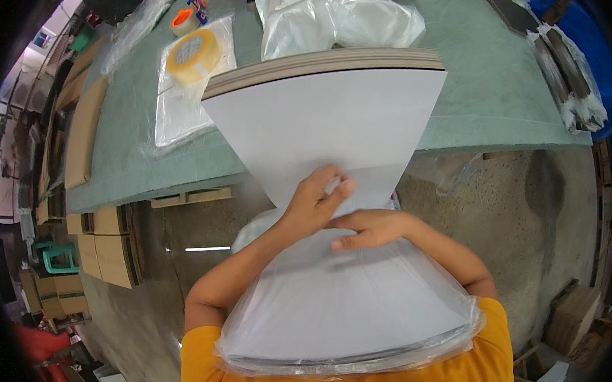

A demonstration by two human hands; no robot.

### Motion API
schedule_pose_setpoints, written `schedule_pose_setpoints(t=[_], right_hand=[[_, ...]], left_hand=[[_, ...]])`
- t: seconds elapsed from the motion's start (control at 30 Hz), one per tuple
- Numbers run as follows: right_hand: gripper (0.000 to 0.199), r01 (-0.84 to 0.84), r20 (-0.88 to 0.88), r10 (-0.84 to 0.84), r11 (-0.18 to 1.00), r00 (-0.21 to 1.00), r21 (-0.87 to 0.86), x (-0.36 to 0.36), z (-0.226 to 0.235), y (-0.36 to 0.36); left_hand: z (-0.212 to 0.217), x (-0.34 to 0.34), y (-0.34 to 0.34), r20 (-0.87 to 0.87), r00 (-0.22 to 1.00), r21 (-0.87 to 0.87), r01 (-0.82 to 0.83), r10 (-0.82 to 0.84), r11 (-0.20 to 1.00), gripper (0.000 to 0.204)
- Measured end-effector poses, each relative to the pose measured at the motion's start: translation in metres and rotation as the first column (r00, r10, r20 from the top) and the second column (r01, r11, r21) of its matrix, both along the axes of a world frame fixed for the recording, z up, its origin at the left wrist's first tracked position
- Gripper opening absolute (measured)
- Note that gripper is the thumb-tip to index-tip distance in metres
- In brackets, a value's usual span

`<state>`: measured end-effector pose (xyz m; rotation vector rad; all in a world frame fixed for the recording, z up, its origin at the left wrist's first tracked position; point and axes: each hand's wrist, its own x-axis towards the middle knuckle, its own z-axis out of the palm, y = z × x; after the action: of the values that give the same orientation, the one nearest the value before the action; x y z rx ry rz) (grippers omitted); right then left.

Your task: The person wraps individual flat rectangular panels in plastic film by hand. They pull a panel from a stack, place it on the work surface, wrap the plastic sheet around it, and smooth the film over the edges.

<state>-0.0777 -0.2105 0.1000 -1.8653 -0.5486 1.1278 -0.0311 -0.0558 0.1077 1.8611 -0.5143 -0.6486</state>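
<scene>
A thick stack of white-faced boards (330, 123) leans at the table's near edge, its layered edge uppermost. Against my orange shirt rests a second broad white panel (348, 300) in clear plastic film, the film crumpled along its near rim. My left hand (318, 198) is just in front of the leaning stack's white face, fingers loosely curled with a gap to the thumb; I see nothing in it. Over the far end of the wrapped panel lies my right hand (371, 227), fingers and thumb apart, holding nothing. Whether either hand touches a surface cannot be made out.
On the green table (469, 104), a wide roll of clear tape (193, 56) sits on flat plastic bags (175, 118), beside a smaller orange-cored roll (184, 21). Plastic-wrapped bundles (569, 77) lie at the right. Cardboard boxes (114, 255) and a green stool (60, 258) stand left.
</scene>
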Motion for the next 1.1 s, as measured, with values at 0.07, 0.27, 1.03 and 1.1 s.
schedule_pose_setpoints(t=[0.07,0.27,1.03,1.1], right_hand=[[0.048,0.322,0.086,-0.361,0.900,0.929,0.293,0.013,0.039,0.007],[0.053,0.649,-0.063,-0.757,0.510,0.650,0.565,0.004,0.064,-0.022],[0.016,0.750,-0.220,-0.745,0.509,0.629,0.423,0.010,0.049,-0.025],[0.013,0.779,-0.439,-0.683,0.318,0.584,0.541,0.016,0.043,-0.026]], left_hand=[[0.060,0.006,-0.012,0.210,0.977,-0.406,0.046,0.044,0.913,0.037],[0.088,0.030,0.017,0.092,0.979,-0.268,-0.151,0.181,0.951,0.044],[0.089,-0.008,-0.004,0.067,0.995,-0.220,-0.051,0.067,0.974,0.027],[0.062,-0.003,-0.010,0.015,1.000,-0.297,-0.022,0.028,0.955,0.026]])
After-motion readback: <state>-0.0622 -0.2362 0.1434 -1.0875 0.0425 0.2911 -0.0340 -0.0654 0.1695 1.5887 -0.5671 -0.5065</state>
